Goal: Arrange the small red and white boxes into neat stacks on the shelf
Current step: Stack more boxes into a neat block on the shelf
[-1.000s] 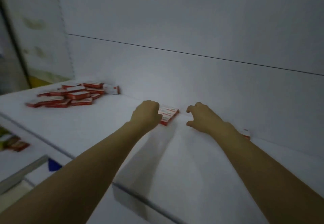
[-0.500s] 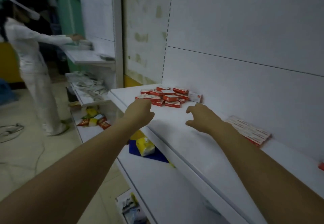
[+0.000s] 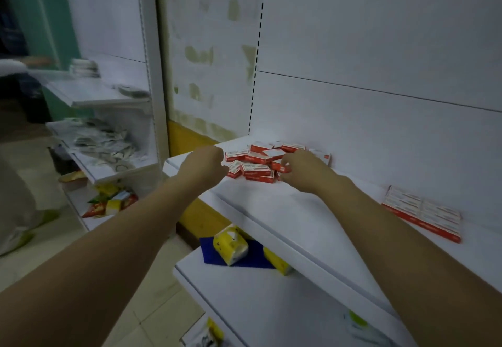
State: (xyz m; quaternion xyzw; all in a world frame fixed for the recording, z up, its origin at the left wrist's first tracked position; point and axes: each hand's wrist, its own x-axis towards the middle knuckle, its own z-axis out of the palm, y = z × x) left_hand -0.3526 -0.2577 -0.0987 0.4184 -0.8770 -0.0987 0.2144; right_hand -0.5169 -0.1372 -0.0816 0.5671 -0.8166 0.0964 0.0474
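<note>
**Two hands at the loose heap, right hand first on a box**

Two bare hands reach toward the loose heap of red and white boxes (image 3: 258,160) lying jumbled at centre frame, on the far left end of the shelf (image 3: 271,205) and close to the back panel. The right hand (image 3: 301,168) is the nearer one: its curled fingertips (image 3: 284,166) touch a box at the right edge of the heap, apparently pinching it, though whether it is truly gripped cannot be told. The left hand (image 3: 202,166) sits just beside the heap's left edge, fingers loosely curled in, holding nothing that shows.

Most boxes in the heap lie flat with their long axes running roughly left to right across the frame, a few skewed. So the heap lies between the two hands, straight ahead of both sets of fingers.

A neat flat row of boxes (image 3: 422,212) rests at the right of the frame, well apart from the heap, against the back panel. Judging by that, the next move is probably to lift a box rightward toward that row, with the right hand best placed to carry it.
</note>
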